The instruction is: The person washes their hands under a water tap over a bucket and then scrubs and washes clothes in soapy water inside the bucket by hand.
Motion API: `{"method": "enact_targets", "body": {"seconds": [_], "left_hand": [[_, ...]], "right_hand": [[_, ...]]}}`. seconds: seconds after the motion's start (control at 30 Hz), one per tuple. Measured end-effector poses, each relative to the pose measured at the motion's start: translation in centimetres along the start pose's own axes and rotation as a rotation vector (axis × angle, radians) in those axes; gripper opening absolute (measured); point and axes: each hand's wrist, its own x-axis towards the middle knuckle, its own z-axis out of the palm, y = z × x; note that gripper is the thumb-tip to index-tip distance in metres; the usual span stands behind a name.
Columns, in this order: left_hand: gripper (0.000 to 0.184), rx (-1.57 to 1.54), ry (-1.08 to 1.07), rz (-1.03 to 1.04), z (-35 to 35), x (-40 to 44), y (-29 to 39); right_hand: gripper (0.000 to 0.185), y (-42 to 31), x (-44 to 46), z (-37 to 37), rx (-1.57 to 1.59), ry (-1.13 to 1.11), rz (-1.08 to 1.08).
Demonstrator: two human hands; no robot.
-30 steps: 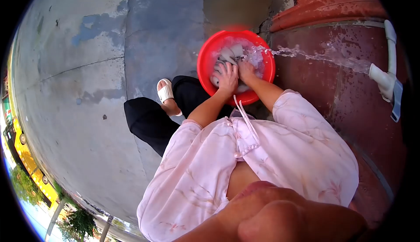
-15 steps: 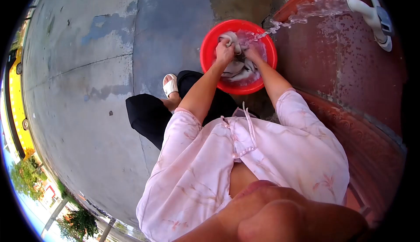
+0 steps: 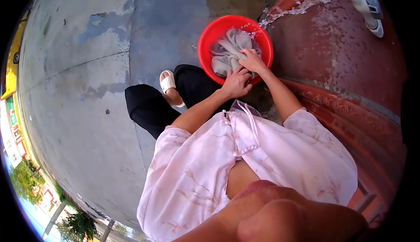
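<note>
A wet, light grey cloth lies bunched in a round red plastic basin. My right hand reaches over the basin's near right part, its fingers closed on a fold of the cloth. At the near rim is my left hand, fingers bent and apart, tips beside the cloth's edge; whether they touch it is hard to see. A stream of water from a white spout falls into the basin's far right side.
The basin stands on a wet grey concrete floor. A dark red tiled ledge with a moulded edge runs along the right. My foot in a white sandal is left of the basin. A yellow vehicle appears far left.
Both hands have moved from the middle of the basin toward its near side. My left hand has let go of the cloth, which now lies lower and more spread out.
</note>
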Motion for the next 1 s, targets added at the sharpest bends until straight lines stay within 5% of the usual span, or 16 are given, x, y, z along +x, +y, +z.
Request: {"method": "enact_targets", "body": {"seconds": [0.07, 0.13, 0.17, 0.3, 0.4, 0.47, 0.53, 0.6, 0.67, 0.7, 0.73, 0.8, 0.87, 0.93, 1.0], "left_hand": [[0.046, -0.063, -0.084, -0.111, 0.5, -0.1, -1.1], [0.055, 0.174, 0.245, -0.297, 0.7, -0.4, -1.2], [0.055, 0.169, 0.242, -0.294, 0.9, 0.3, -1.8], [0.092, 0.516, -0.064, -0.497, 4.5, 2.4, -6.3], [0.086, 0.540, -0.096, -0.468, 6.0, 3.7, -8.8], [0.082, 0.533, -0.101, -0.468, 6.1, 4.4, -10.3], [0.082, 0.355, -0.282, -0.448, 4.3, 5.1, -11.5], [0.078, 0.061, -0.241, -0.446, 5.3, 5.6, -16.1], [0.060, -0.153, -0.600, -0.439, 5.5, 6.3, -19.3], [0.052, 0.032, -0.633, -0.204, 5.4, 6.7, -20.4], [0.045, 0.225, -0.617, 0.031, 5.4, 7.1, -21.5], [0.048, -0.064, -0.561, -0.403, 1.8, 9.1, -19.8], [0.060, -0.263, -0.320, -0.508, -0.9, 8.6, -18.5], [0.066, -0.476, -0.204, -0.530, -1.1, 6.9, -17.6], [0.073, -0.683, -0.052, -0.526, -1.8, 6.3, -16.6]], "right_hand": [[0.058, 0.0, 0.2, 1.0, -0.026, 0.035, 0.032], [0.058, 0.4, 0.0, 2.2, -0.036, 0.081, 0.081], [0.058, 0.9, 0.3, 3.0, -0.052, 0.144, 0.065], [0.051, 0.9, 2.2, 5.6, -0.172, 0.244, 0.073], [0.048, 1.6, 3.8, 5.7, -0.252, 0.293, 0.046], [0.046, 0.4, 4.7, 5.0, -0.177, 0.104, 0.237], [0.041, 1.5, 6.9, 5.3, -0.183, -0.051, 0.239], [0.037, 2.6, 8.9, 6.1, -0.181, -0.204, 0.238], [0.037, 3.3, 10.2, 7.1, -0.212, -0.087, 0.156], [0.037, 4.1, 11.2, 7.7, -0.207, -0.083, 0.155], [0.036, 5.2, 12.2, 8.4, -0.205, -0.093, 0.125], [0.037, 5.5, 14.1, 8.4, -0.198, -0.091, 0.084], [0.041, 4.4, 14.8, 6.7, -0.179, 0.116, 0.266], [0.040, 3.3, 13.3, 3.5, -0.093, -0.165, 0.217], [0.039, 2.9, 11.3, 2.6, 0.116, -0.015, 0.266]]}}
